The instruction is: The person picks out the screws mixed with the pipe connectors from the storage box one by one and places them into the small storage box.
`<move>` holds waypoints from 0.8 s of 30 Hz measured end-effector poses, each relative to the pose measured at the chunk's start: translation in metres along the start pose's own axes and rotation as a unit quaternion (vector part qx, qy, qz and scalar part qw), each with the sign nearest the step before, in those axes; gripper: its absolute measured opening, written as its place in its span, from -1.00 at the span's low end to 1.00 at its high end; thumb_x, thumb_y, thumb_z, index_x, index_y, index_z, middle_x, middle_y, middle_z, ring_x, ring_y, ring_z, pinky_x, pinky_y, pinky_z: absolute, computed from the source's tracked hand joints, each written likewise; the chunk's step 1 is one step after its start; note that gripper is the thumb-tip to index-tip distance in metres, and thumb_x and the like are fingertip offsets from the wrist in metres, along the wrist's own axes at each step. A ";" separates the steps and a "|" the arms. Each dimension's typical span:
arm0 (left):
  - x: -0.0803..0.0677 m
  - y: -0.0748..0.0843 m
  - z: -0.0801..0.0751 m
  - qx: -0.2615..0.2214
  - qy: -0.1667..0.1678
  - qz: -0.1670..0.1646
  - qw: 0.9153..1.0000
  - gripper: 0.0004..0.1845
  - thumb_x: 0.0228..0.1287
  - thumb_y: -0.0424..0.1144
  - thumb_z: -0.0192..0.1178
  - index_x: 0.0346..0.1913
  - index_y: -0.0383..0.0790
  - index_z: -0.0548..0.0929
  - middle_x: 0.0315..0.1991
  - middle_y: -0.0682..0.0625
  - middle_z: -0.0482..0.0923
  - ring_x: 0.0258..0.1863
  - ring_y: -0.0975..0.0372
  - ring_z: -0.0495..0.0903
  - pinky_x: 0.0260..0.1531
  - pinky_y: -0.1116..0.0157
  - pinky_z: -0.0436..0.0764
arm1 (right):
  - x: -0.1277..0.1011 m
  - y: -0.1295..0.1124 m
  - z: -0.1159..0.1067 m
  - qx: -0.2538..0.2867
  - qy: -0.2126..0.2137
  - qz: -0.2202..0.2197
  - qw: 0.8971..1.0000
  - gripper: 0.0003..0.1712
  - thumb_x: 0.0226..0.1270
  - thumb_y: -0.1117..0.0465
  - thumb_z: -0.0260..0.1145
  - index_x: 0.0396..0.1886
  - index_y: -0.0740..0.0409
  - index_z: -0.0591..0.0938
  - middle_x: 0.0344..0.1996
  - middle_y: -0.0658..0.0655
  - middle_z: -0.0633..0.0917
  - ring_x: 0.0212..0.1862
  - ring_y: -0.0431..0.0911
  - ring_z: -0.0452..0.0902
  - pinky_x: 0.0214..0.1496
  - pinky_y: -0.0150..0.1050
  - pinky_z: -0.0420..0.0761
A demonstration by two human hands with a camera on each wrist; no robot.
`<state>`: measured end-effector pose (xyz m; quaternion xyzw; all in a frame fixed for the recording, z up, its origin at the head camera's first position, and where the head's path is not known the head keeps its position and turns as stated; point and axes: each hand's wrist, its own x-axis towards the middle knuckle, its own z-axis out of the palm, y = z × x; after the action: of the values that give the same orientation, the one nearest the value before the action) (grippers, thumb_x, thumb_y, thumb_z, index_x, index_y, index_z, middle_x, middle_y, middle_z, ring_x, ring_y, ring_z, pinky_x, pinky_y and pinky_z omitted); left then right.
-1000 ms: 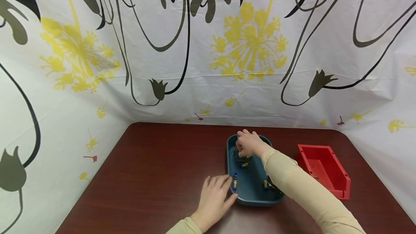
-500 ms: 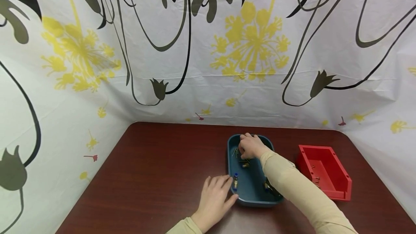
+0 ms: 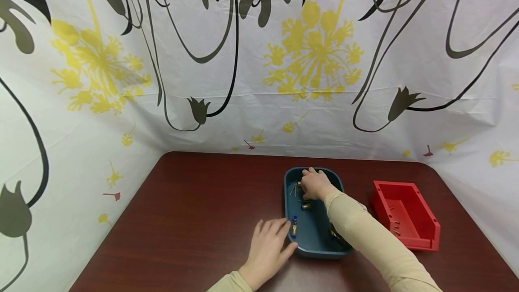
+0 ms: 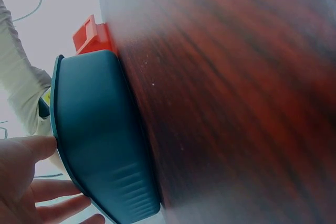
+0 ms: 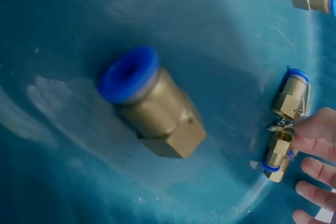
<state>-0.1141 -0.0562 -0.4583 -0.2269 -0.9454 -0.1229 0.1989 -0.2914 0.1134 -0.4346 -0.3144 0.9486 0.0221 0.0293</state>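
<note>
Dark wooden table (image 3: pixel 194 220): most brass fittings (image 5: pixel 152 106) remain in the blue tray (image 3: pixel 314 247); few small parts already lie in the red bin (image 3: pixel 421 229) right of it. Left hand (image 3: pixel 267 249) rests flat, fingers relaxed, against the tray's rim; right hand (image 3: pixel 316 184) reaches in with fingers curled, its hold not discernible.

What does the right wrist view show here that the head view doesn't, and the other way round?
Only the right wrist view shows a brass fitting close up, with its blue collar, lying on the tray floor. Only the head view shows the red bin, the left hand resting at the tray's near left rim, and the patterned curtain. Both show the blue tray and the right hand.
</note>
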 end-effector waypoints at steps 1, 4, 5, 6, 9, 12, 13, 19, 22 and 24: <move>0.000 0.000 0.000 -0.001 0.000 0.000 1.000 -0.55 0.07 0.08 0.16 -0.04 -0.11 0.58 -0.04 0.04 0.45 -0.09 0.17 0.42 -0.12 -0.04 0.34 | 0.000 -0.001 0.001 -0.003 -0.001 0.002 1.000 -0.68 -0.14 0.09 0.45 -0.80 -0.07 0.45 -0.46 0.01 0.36 -0.28 0.00 0.26 -0.14 0.07 0.34; 0.000 0.000 0.001 -0.003 -0.002 0.001 1.000 -0.55 0.07 0.08 0.16 -0.03 -0.11 0.58 -0.04 0.04 0.45 -0.10 0.17 0.42 -0.12 -0.04 0.34 | 0.000 -0.001 0.004 -0.007 -0.006 0.007 1.000 -0.67 -0.14 0.08 0.45 -0.81 -0.07 0.44 -0.46 0.00 0.35 -0.30 -0.01 0.25 -0.15 0.04 0.35; 0.000 0.000 0.001 -0.003 -0.002 0.001 1.000 -0.55 0.08 0.08 0.16 -0.03 -0.11 0.58 -0.04 0.04 0.45 -0.10 0.17 0.42 -0.12 -0.04 0.34 | 0.000 -0.001 0.005 -0.008 -0.006 0.008 1.000 -0.66 -0.14 0.08 0.45 -0.82 -0.07 0.44 -0.46 0.00 0.35 -0.30 -0.02 0.24 -0.16 0.04 0.35; 0.000 0.000 0.001 -0.003 -0.002 0.001 1.000 -0.55 0.08 0.08 0.16 -0.03 -0.11 0.58 -0.04 0.04 0.45 -0.10 0.17 0.42 -0.12 -0.04 0.34 | 0.000 -0.001 0.006 -0.010 -0.005 0.008 1.000 -0.66 -0.14 0.07 0.45 -0.82 -0.07 0.44 -0.46 0.00 0.35 -0.31 -0.02 0.24 -0.17 0.03 0.35; 0.000 0.000 0.001 -0.002 -0.001 0.000 1.000 -0.55 0.07 0.08 0.16 -0.03 -0.11 0.58 -0.03 0.04 0.45 -0.10 0.17 0.42 -0.12 -0.04 0.34 | 0.001 0.000 0.007 -0.016 -0.001 0.008 1.000 -0.65 -0.14 0.07 0.45 -0.83 -0.06 0.43 -0.46 0.02 0.36 -0.33 -0.02 0.24 -0.19 0.01 0.37; 0.000 -0.001 0.000 0.000 -0.001 -0.001 1.000 -0.55 0.08 0.08 0.16 -0.03 -0.12 0.58 -0.03 0.04 0.45 -0.09 0.17 0.42 -0.11 -0.04 0.34 | 0.002 0.001 0.008 -0.019 -0.003 0.010 1.000 -0.66 -0.13 0.07 0.45 -0.83 -0.07 0.44 -0.43 0.03 0.38 -0.31 -0.01 0.26 -0.18 0.01 0.38; 0.000 -0.001 0.000 0.000 -0.002 -0.001 1.000 -0.55 0.08 0.08 0.16 -0.03 -0.12 0.58 -0.03 0.04 0.45 -0.09 0.17 0.42 -0.12 -0.04 0.34 | 0.002 0.000 0.008 -0.016 -0.005 0.010 1.000 -0.66 -0.13 0.08 0.44 -0.82 -0.07 0.45 -0.42 0.04 0.39 -0.30 -0.01 0.27 -0.17 0.02 0.37; 0.000 0.000 0.000 -0.001 -0.002 -0.001 1.000 -0.55 0.08 0.08 0.15 -0.03 -0.12 0.59 -0.03 0.04 0.45 -0.10 0.16 0.42 -0.11 -0.04 0.34 | 0.004 -0.002 0.011 -0.008 -0.004 0.009 1.000 -0.66 -0.14 0.11 0.45 -0.84 -0.05 0.44 -0.38 0.06 0.43 -0.29 -0.01 0.28 -0.19 0.00 0.39; 0.000 0.000 0.000 0.001 0.000 -0.001 1.000 -0.55 0.08 0.09 0.16 -0.03 -0.12 0.59 -0.03 0.04 0.45 -0.10 0.16 0.42 -0.11 -0.04 0.34 | 0.005 -0.002 0.014 -0.007 -0.005 0.009 1.000 -0.66 -0.15 0.10 0.45 -0.83 -0.05 0.44 -0.38 0.05 0.43 -0.29 -0.02 0.28 -0.20 -0.01 0.39; 0.000 0.000 0.000 0.002 -0.001 -0.001 1.000 -0.55 0.08 0.09 0.16 -0.03 -0.12 0.59 -0.03 0.04 0.45 -0.10 0.17 0.42 -0.11 -0.04 0.34 | 0.005 -0.002 0.015 -0.004 -0.007 0.010 1.000 -0.65 -0.16 0.10 0.45 -0.83 -0.05 0.43 -0.37 0.05 0.42 -0.29 -0.02 0.28 -0.19 -0.01 0.39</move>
<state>-0.1140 -0.0564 -0.4586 -0.2255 -0.9462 -0.1206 0.1984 -0.2935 0.1092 -0.4499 -0.3052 0.9512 0.0289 0.0344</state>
